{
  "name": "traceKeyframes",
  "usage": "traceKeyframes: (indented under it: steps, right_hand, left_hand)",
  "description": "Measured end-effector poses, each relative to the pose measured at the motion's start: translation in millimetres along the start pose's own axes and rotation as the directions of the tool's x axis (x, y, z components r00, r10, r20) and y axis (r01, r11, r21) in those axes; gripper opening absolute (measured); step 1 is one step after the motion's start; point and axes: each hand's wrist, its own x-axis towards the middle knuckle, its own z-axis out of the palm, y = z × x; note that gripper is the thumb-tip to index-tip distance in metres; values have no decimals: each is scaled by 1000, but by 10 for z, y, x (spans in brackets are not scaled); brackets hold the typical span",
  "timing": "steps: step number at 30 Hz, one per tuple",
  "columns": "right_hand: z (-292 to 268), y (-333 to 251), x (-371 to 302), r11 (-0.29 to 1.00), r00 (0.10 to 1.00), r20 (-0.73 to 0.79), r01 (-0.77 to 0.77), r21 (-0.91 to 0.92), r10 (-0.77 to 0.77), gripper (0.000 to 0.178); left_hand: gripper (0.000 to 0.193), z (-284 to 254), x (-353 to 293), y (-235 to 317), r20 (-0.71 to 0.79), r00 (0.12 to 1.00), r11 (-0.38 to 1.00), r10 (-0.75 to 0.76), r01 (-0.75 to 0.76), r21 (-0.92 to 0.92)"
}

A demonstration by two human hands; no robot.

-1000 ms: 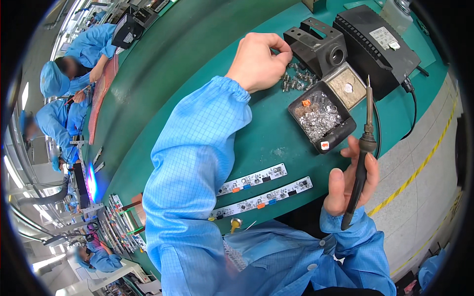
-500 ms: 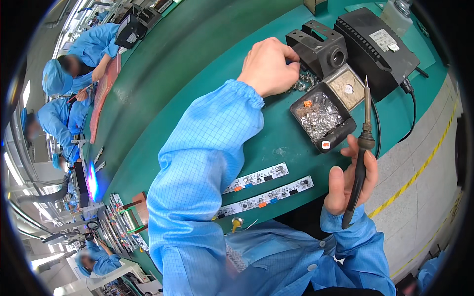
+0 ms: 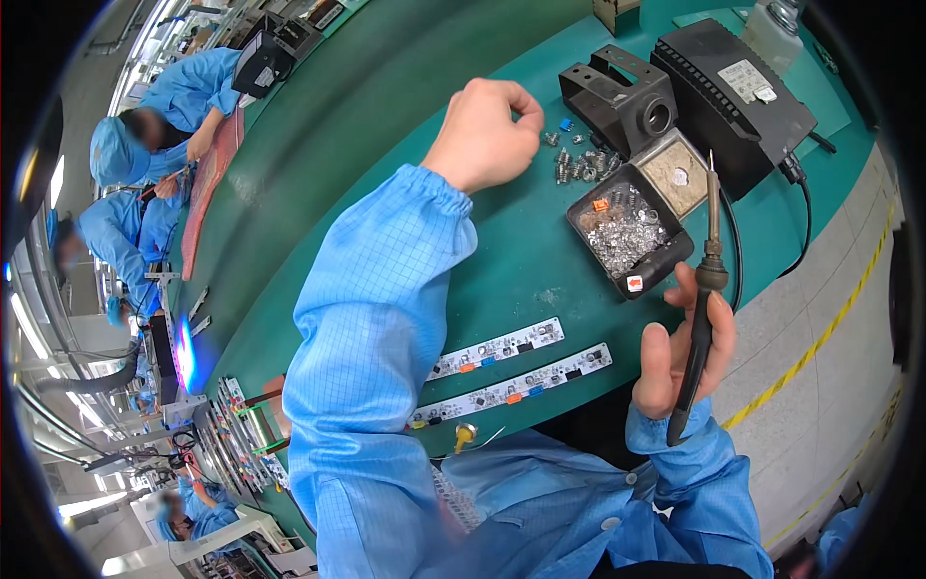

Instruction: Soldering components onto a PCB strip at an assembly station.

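Note:
My left hand [image 3: 487, 130] is above the green bench, its fingers curled inward; whatever they hold, if anything, is hidden. Just right of it lies a loose pile of small silvery metal parts [image 3: 585, 166], with a small blue piece [image 3: 566, 124] beside them. At the lower right, my right hand [image 3: 680, 352] grips a soldering iron [image 3: 705, 318] by its dark handle, tip pointing up and away. Between the hands sits a black tray [image 3: 627, 232] of solder scraps with a sponge [image 3: 679, 178] at its far side. Two narrow white circuit boards [image 3: 511, 391] lie nearer to me.
A black iron holder [image 3: 617, 96] and a black box-shaped soldering station [image 3: 733, 96] stand at the far right, with a cable running off the bench edge. More circuit boards [image 3: 236, 439] stand in a row at the left. Co-workers in blue [image 3: 183, 92] sit along the far left.
My left hand has drawn back leftward from the pile of metal parts, uncovering the pile and the blue piece. My right hand and the soldering iron have barely moved.

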Motion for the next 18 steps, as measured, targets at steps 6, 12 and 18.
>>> traceKeyframes:
  steps: [6,12,18]
  right_hand:
    - [148,-56,-25,997,997,-40,-66,27,67,57]
    - [101,-171,-50,980,975,-117,-194,-38,189,48]
    - [97,-351,-207,992,948,294,125,7,-122,52]
  left_hand:
    - [13,-76,-213,-84,4,996,978,-87,87,-189]
    - [10,-494,-638,108,-113,989,956,96,-123,-265]
    - [13,-1083,-1946,343,-260,965,938,6,-96,-332]
